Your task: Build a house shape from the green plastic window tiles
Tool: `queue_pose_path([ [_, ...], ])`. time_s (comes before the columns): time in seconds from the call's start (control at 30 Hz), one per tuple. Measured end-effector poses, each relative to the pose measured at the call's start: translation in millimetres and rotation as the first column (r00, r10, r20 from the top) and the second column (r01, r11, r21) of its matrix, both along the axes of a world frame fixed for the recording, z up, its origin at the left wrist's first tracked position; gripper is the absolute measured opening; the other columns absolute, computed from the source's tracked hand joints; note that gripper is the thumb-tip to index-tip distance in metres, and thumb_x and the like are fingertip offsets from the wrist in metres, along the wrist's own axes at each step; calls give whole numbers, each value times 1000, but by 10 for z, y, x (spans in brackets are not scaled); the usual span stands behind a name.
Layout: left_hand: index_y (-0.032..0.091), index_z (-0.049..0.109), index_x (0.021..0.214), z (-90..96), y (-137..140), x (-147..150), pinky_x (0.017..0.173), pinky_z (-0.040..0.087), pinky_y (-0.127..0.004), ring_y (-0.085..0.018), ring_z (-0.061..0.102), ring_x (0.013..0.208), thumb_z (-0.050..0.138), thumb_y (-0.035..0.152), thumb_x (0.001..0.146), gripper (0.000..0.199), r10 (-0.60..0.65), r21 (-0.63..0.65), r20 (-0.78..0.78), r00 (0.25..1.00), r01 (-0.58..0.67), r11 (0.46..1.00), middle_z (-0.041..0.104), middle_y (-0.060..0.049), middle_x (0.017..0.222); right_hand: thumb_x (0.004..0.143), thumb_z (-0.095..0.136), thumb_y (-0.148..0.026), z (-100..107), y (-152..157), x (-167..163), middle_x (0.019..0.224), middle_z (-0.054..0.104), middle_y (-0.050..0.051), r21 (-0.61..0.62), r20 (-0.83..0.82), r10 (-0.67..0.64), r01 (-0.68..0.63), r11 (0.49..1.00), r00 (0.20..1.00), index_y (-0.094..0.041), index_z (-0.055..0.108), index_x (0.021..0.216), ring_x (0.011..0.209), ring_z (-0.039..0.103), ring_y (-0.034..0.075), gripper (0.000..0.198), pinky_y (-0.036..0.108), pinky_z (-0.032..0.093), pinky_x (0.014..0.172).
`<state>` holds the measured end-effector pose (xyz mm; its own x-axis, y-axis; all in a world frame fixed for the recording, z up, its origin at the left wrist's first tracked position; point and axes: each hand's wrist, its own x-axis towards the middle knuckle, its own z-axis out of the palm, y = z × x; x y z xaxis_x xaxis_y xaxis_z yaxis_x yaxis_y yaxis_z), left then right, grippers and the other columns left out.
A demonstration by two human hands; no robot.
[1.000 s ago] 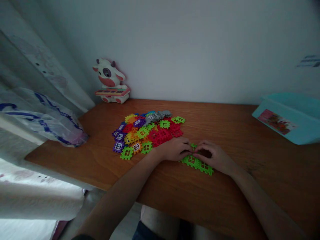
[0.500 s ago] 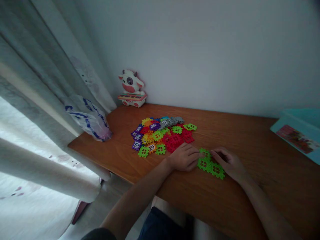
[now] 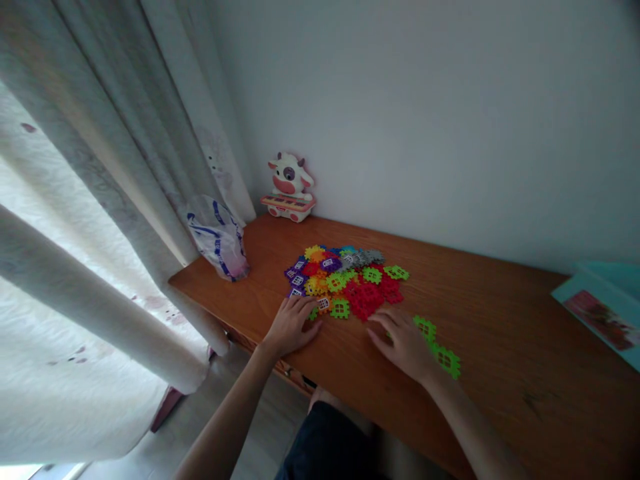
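Observation:
My left hand (image 3: pixel 291 328) rests at the near left edge of the heap of window-shaped plastic tiles. Its fingers stretch over a green tile (image 3: pixel 313 313), which they mostly cover, and the thumb is apart. My right hand (image 3: pixel 406 343) hovers or rests just in front of the red tiles (image 3: pixel 366 299), fingers loosely curved and thumb apart. A sliver of green shows between its thumb and fingers; whether it touches that is unclear. Behind this hand lie joined green tiles (image 3: pixel 449 362), partly hidden by it. An orange tile (image 3: pixel 324 305) and another green tile (image 3: pixel 341 309) lie between my hands.
Purple tiles (image 3: pixel 297 281), yellow ones and grey tiles (image 3: pixel 371 257) make up the heap's far side. A cow-shaped toy piano (image 3: pixel 289 190) stands by the wall. At left is a clear plastic bag (image 3: pixel 220 240); at right, a light-blue box (image 3: pixel 600 310). Curtains hang at left.
Both hands have left the joined green tiles and moved left: my left hand to the heap's near left edge, my right hand beside the red tiles. The view has shifted slightly.

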<state>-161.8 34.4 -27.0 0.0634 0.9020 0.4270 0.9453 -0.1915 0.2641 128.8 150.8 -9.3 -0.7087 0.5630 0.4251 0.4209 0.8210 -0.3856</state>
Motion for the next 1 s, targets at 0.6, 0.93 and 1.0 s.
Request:
queue_pose_path([
  [0.6, 25, 56, 135, 199, 171, -379, 101, 40, -43, -27, 58, 113, 67, 44, 88, 52, -213, -202, 26, 977, 213, 956, 68, -9, 120, 82, 74, -30, 86, 234, -834, 125, 67, 11, -139, 262, 123, -89, 986, 957, -22, 63, 117, 121, 57, 32, 38, 54, 39, 105],
  [0.93, 21, 55, 130, 104, 320, 179, 105, 49, -43, -25, 59, 119, 68, 35, 89, 45, -84, 30, 239, 967, 79, 996, 62, -11, 128, 82, 74, -29, 191, -77, -348, 118, 66, 10, -152, 205, -18, 50, 987, 979, -22, 63, 114, 110, 63, 28, 35, 43, 48, 97],
  [1.0, 21, 56, 129, 96, 289, 409, 105, 49, -42, -26, 60, 119, 70, 37, 88, 46, -172, 12, 218, 961, 174, 985, 63, -11, 128, 80, 74, -28, 148, -215, -97, 116, 67, 9, -156, 216, -47, 82, 984, 975, -24, 64, 111, 108, 63, 29, 33, 45, 49, 96],
])
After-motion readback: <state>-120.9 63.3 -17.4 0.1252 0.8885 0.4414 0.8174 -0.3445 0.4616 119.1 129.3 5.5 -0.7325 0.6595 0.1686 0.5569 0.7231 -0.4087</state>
